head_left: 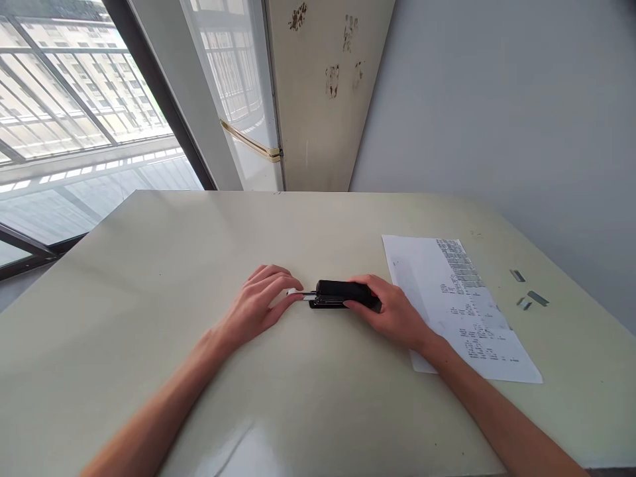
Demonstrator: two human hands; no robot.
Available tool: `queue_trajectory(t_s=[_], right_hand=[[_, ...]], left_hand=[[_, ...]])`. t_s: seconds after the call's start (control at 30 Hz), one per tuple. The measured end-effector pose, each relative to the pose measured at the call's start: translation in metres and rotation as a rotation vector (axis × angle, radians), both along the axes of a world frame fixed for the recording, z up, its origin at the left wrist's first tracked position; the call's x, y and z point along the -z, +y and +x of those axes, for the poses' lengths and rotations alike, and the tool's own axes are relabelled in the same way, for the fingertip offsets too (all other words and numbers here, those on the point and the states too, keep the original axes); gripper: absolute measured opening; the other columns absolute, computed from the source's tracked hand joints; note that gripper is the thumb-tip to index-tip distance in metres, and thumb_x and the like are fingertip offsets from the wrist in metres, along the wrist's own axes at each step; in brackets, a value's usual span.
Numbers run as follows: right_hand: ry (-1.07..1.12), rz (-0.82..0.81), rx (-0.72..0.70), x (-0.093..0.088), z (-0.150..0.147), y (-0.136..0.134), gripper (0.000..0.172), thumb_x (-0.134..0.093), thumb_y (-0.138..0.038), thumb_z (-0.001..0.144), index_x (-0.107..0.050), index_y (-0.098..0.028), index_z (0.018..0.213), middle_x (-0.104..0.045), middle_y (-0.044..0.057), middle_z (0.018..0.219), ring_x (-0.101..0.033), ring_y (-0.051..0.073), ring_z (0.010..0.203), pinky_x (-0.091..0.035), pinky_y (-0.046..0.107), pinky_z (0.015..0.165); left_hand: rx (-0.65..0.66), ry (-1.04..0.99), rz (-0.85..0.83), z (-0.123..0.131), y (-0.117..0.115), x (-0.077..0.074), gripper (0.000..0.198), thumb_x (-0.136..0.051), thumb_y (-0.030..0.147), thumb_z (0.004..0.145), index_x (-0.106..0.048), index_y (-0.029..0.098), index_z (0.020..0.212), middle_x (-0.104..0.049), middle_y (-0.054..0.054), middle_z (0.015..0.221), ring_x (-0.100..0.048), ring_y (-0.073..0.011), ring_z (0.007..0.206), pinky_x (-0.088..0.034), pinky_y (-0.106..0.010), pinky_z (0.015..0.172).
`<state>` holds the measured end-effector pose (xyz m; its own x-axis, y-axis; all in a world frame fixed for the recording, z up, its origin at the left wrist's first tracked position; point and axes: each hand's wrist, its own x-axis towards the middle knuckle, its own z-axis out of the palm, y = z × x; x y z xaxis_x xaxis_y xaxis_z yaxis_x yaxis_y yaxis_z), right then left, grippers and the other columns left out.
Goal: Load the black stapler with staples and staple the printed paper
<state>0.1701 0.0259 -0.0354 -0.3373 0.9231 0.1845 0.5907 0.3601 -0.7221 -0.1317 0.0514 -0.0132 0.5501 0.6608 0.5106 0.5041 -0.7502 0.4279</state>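
Observation:
A black stapler (336, 293) lies flat near the middle of the pale table (149, 278). My right hand (392, 313) grips its right end, fingers wrapped over the top. My left hand (262, 299) rests on the table at the stapler's left end. Its thumb and forefinger pinch the metal staple tray (304, 295) that sticks out there. A printed sheet of paper (462, 305) lies flat just right of my right hand.
Three small strips of staples (527, 295) lie at the table's right side, past the paper. A grey wall runs along the right. A pale cabinet or fridge (318, 93) stands behind the table's far edge, with a large window (74, 99) to the left.

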Motion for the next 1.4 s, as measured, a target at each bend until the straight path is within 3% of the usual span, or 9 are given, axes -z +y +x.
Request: queue_trajectory(t_s=[0.17, 0.37, 0.53, 0.73, 0.83, 1.0, 1.17, 1.3, 1.4], right_hand=[[-0.079, 0.390, -0.002, -0.016, -0.005, -0.009, 0.049, -0.066, -0.041, 0.101, -0.048, -0.033, 0.147, -0.065, 0.012, 0.139, -0.064, 0.031, 0.123, -0.055, 0.052, 0.100], [-0.152, 0.550, -0.198, -0.046, -0.033, -0.038, 0.046, -0.069, -0.040, 0.101, -0.055, -0.035, 0.144, -0.064, 0.011, 0.143, -0.060, 0.031, 0.135, -0.052, 0.052, 0.108], [-0.159, 0.640, -0.165, -0.051, -0.031, -0.054, 0.024, -0.069, -0.032, 0.102, -0.066, -0.030, 0.126, -0.072, 0.010, 0.132, -0.067, 0.026, 0.125, -0.055, 0.044, 0.103], [-0.291, 0.459, 0.401, -0.040, 0.085, -0.050, 0.027, -0.062, -0.043, 0.103, -0.069, -0.030, 0.126, -0.071, 0.010, 0.131, -0.069, 0.031, 0.119, -0.055, 0.049, 0.100], [-0.417, 0.298, 0.819, -0.015, 0.167, -0.049, 0.034, -0.059, -0.053, 0.101, -0.070, -0.027, 0.121, -0.071, 0.013, 0.129, -0.071, 0.034, 0.105, -0.056, 0.049, 0.084], [-0.568, 0.164, 0.928, 0.023, 0.245, -0.060, 0.043, -0.054, -0.060, 0.099, -0.072, -0.022, 0.109, -0.070, 0.024, 0.125, -0.063, 0.045, 0.121, -0.052, 0.057, 0.084], [-0.423, 0.216, 0.894, 0.007, 0.195, -0.053, 0.055, -0.058, -0.061, 0.098, -0.066, -0.019, 0.132, -0.061, 0.025, 0.144, -0.056, 0.044, 0.135, -0.053, 0.056, 0.091], [-0.009, 0.014, 0.580, -0.016, 0.100, -0.025, 0.052, -0.050, -0.063, 0.103, -0.061, -0.029, 0.141, -0.060, 0.013, 0.153, -0.064, 0.033, 0.130, -0.060, 0.045, 0.086], [0.182, -0.143, 0.271, -0.020, 0.039, -0.005, 0.053, -0.042, -0.064, 0.107, -0.059, -0.031, 0.145, -0.060, 0.010, 0.154, -0.056, 0.028, 0.143, -0.053, 0.047, 0.110]], left_hand=[[-0.129, -0.480, -0.330, 0.027, -0.026, -0.014, 0.017, -0.075, 0.037, 0.098, -0.066, 0.023, 0.103, -0.079, -0.003, 0.095, -0.072, -0.0194, 0.088, -0.059, -0.037, 0.085], [0.084, -0.677, -0.912, 0.052, -0.054, -0.013, 0.047, -0.080, 0.050, 0.091, -0.058, 0.023, 0.122, -0.081, -0.005, 0.091, -0.078, -0.0233, 0.082, -0.063, -0.035, 0.069], [0.142, -0.475, -0.763, 0.047, -0.056, -0.011, 0.046, -0.078, 0.046, 0.094, -0.056, 0.027, 0.130, -0.081, -0.002, 0.090, -0.077, -0.0215, 0.082, -0.063, -0.035, 0.076], [-0.077, -0.066, -0.095, 0.016, -0.026, -0.001, 0.023, -0.061, 0.037, 0.106, -0.068, 0.025, 0.124, -0.074, -0.008, 0.112, -0.069, -0.0231, 0.104, -0.055, -0.038, 0.093], [-0.193, 0.056, -0.101, 0.000, -0.010, 0.004, 0.034, -0.057, 0.047, 0.106, -0.068, 0.025, 0.130, -0.071, -0.009, 0.115, -0.067, -0.0261, 0.107, -0.055, -0.040, 0.093], [-0.023, 0.137, -0.252, -0.026, 0.009, 0.004, 0.035, -0.057, 0.051, 0.105, -0.077, 0.026, 0.118, -0.075, -0.008, 0.117, -0.070, -0.0244, 0.105, -0.058, -0.036, 0.090], [0.099, 0.084, -0.304, -0.037, 0.018, 0.003, 0.027, -0.064, 0.047, 0.102, -0.083, 0.029, 0.102, -0.079, -0.004, 0.097, -0.072, -0.0212, 0.091, -0.060, -0.033, 0.083], [0.175, 0.043, -0.304, -0.030, 0.016, 0.004, 0.019, -0.072, 0.042, 0.098, -0.083, 0.028, 0.093, -0.079, -0.003, 0.088, -0.071, -0.0197, 0.084, -0.058, -0.034, 0.083], [0.168, 0.028, -0.308, -0.021, 0.011, 0.005, 0.020, -0.072, 0.042, 0.099, -0.082, 0.027, 0.091, -0.078, -0.003, 0.087, -0.070, -0.0194, 0.083, -0.056, -0.033, 0.080]])
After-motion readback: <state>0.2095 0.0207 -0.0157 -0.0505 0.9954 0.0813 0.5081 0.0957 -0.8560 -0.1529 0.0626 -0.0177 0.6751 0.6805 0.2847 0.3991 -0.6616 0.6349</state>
